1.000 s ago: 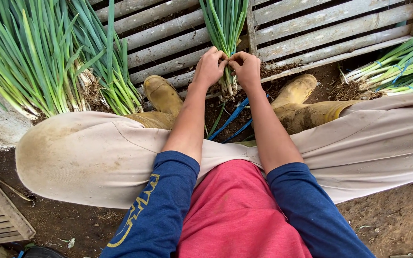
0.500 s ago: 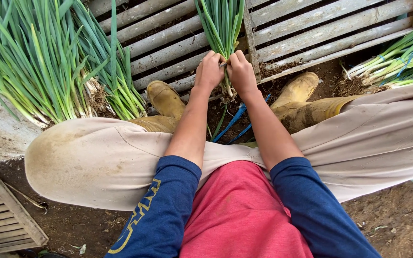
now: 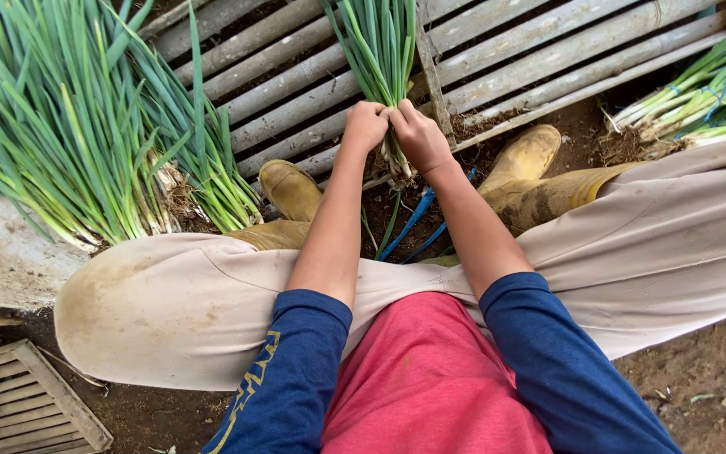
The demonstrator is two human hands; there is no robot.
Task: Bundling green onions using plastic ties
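I hold a bunch of green onions (image 3: 380, 50) upright between my knees, its leaves reaching up over a wooden slatted pallet (image 3: 548, 42). My left hand (image 3: 365, 126) and my right hand (image 3: 418, 134) are closed side by side around the bunch just above its pale roots (image 3: 398, 168). Blue strips (image 3: 409, 223) hang down below the roots toward the ground. My yellow rubber boots (image 3: 289, 189) stand on either side of the bunch.
A large heap of green onions (image 3: 60, 126) lies at the left. Tied bunches (image 3: 699, 101) lie at the right on the dirt. A small wooden crate (image 3: 27, 403) sits at the lower left. Muddy soil surrounds my feet.
Both hands stay on the bunch; they shifted slightly up and to the left while working around its base.
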